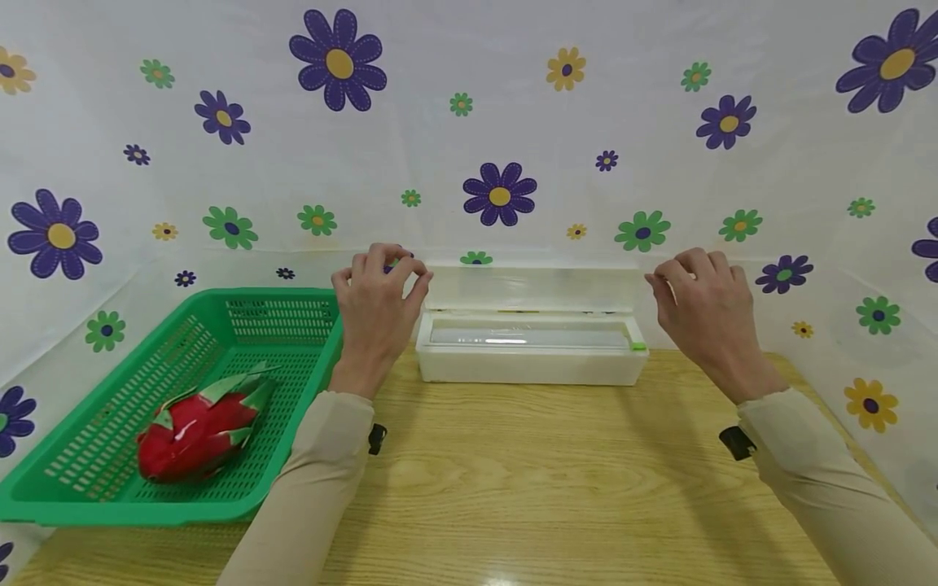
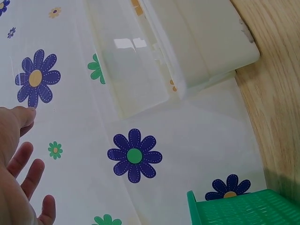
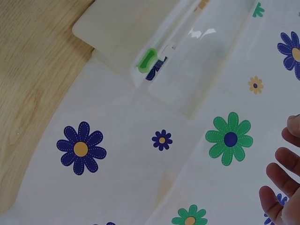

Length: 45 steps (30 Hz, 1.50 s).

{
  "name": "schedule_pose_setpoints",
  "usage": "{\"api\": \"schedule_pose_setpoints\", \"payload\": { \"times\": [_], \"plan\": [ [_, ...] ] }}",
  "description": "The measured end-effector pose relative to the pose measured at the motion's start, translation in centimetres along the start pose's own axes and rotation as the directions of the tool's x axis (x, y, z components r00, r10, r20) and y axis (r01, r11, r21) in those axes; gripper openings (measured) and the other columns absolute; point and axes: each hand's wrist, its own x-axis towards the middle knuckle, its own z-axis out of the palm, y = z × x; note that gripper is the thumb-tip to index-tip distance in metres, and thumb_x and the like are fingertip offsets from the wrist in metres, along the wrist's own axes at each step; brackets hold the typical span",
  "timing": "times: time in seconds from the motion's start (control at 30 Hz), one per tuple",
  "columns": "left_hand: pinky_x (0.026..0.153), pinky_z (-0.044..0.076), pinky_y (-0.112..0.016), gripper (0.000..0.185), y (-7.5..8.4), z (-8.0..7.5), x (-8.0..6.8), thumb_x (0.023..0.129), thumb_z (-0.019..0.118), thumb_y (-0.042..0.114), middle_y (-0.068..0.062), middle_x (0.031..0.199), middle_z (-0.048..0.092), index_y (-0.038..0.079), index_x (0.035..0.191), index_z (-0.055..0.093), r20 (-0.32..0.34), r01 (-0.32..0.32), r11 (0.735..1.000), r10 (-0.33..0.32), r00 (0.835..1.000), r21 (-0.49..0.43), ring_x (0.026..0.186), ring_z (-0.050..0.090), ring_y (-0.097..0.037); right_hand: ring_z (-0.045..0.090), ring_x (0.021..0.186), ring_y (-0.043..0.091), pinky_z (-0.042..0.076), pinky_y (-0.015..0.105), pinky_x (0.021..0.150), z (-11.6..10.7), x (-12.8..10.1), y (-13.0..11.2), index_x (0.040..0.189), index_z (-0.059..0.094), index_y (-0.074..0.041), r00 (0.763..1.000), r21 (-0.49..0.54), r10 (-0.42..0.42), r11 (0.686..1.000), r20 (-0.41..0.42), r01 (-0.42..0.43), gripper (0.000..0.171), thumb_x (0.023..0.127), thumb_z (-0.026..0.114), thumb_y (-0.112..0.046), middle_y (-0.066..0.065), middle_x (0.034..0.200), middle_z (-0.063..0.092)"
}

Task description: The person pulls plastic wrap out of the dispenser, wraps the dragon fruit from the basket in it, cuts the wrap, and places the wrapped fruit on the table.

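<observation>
A white plastic wrap dispenser box (image 1: 531,366) stands at the back of the wooden table (image 1: 513,480), its clear lid (image 1: 531,289) swung up against the flowered cloth. A green slider (image 1: 638,347) sits at its right end. My left hand (image 1: 399,273) hovers at the lid's left end with fingers loosely curled; the left wrist view shows the fingers (image 2: 28,161) spread and nothing held. My right hand (image 1: 677,273) hovers at the lid's right end, also loosely curled and holding nothing. The box (image 3: 117,28) and slider (image 3: 146,58) show in the right wrist view.
A green slotted basket (image 1: 88,488) sits at the table's left with a red dragon fruit (image 1: 198,427) inside. White cloth with purple, green and yellow flowers (image 1: 500,194) walls in the back and both sides. The basket's corner (image 2: 243,208) shows in the left wrist view.
</observation>
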Motion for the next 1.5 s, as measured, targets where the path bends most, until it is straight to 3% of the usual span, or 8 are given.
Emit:
{"api": "schedule_pose_setpoints", "payload": {
  "times": [0.6, 0.9, 1.2, 1.5],
  "plan": [
    [0.093, 0.041, -0.059, 0.017, 0.6, -0.3, 0.4, 0.098, 0.07, 0.028, -0.011, 0.116, 0.065, 0.012, 0.1, 0.075, -0.024, -0.008, 1.0, 0.008, 1.0, 0.018, 0.107, 0.06, -0.038, 0.06, 0.092, 0.045, 0.051, 0.058, 0.073, -0.6, 0.2, 0.3, 0.098, 0.07, 0.004, 1.0, 0.01, 0.004, 1.0, -0.017, -0.004, 0.013, 0.095, 0.07, -0.009, 0.023, 0.095, 0.065],
    [0.093, 0.042, -0.058, 0.02, 0.7, -0.6, 0.7, 0.099, 0.069, 0.031, -0.013, 0.116, 0.065, 0.012, 0.1, 0.074, 0.009, 0.001, 0.999, -0.002, 1.0, 0.041, 0.107, 0.06, -0.037, 0.06, 0.093, 0.045, 0.05, 0.059, 0.075, -0.9, 0.2, 0.3, 0.098, 0.07, 0.004, 1.0, 0.014, -0.001, 1.0, -0.02, 0.001, 0.013, 0.095, 0.07, -0.009, 0.023, 0.096, 0.065],
    [0.092, 0.043, -0.06, 0.016, 0.5, -2.1, 2.0, 0.098, 0.07, 0.029, -0.013, 0.115, 0.064, 0.013, 0.099, 0.073, 0.106, -0.049, 0.998, 0.045, 0.993, 0.036, 0.108, 0.06, -0.038, 0.06, 0.092, 0.044, 0.051, 0.057, 0.074, -1.3, 1.0, 0.3, 0.1, 0.071, 0.004, 1.0, 0.004, -0.022, 1.0, -0.01, 0.022, 0.014, 0.096, 0.07, -0.009, 0.024, 0.097, 0.066],
    [0.094, 0.042, -0.062, 0.019, -0.4, -3.1, 4.3, 0.1, 0.067, 0.031, -0.013, 0.116, 0.063, 0.013, 0.101, 0.072, 0.288, -0.089, 0.994, 0.068, 0.955, 0.062, 0.11, 0.06, -0.038, 0.062, 0.094, 0.044, 0.053, 0.058, 0.075, -1.6, 2.2, 0.2, 0.1, 0.071, 0.004, 0.999, -0.022, -0.031, 0.999, 0.044, 0.032, 0.013, 0.094, 0.07, -0.008, 0.024, 0.1, 0.067]
  ]
}}
